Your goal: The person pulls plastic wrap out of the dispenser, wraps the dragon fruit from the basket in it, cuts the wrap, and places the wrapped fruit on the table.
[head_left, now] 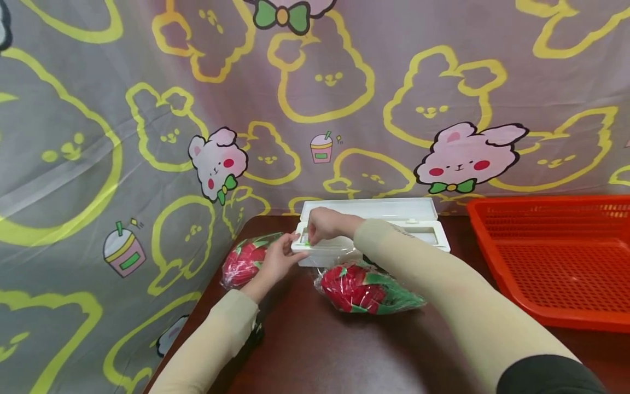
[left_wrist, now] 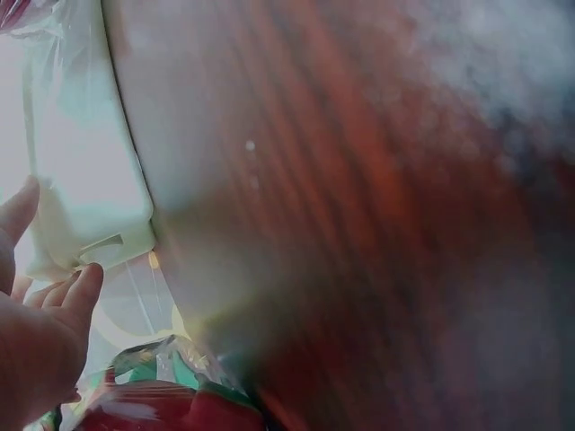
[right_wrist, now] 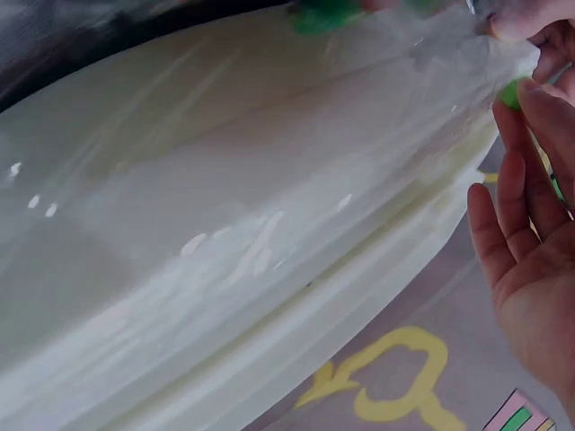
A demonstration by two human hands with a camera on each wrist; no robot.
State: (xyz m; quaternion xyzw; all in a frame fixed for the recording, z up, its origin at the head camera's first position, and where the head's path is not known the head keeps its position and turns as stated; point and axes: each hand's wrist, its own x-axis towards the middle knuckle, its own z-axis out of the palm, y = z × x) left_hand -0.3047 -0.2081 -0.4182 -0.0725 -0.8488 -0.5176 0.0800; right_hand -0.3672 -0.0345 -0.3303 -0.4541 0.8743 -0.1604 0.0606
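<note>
A white cling film dispenser [head_left: 320, 253] stands at the back of the table, its lid [head_left: 369, 208] raised. My left hand [head_left: 281, 254] holds the dispenser's left end, thumb on the front. Over the same end, my right hand [head_left: 325, 224] pinches a small green piece [right_wrist: 512, 93] at the front edge between thumb and finger, the other fingers loosely bent. Clear film [right_wrist: 269, 242] spreads over the dispenser's front in the right wrist view. A film-wrapped dragon fruit [head_left: 351, 287] lies in front, and another wrapped dragon fruit [head_left: 243, 262] is left of my left hand.
A red plastic basket [head_left: 512, 306] stands on the right of the dark brown table [head_left: 325, 355]. Behind the table and along its left side hangs a grey patterned curtain [head_left: 354, 137], close to the dispenser's back.
</note>
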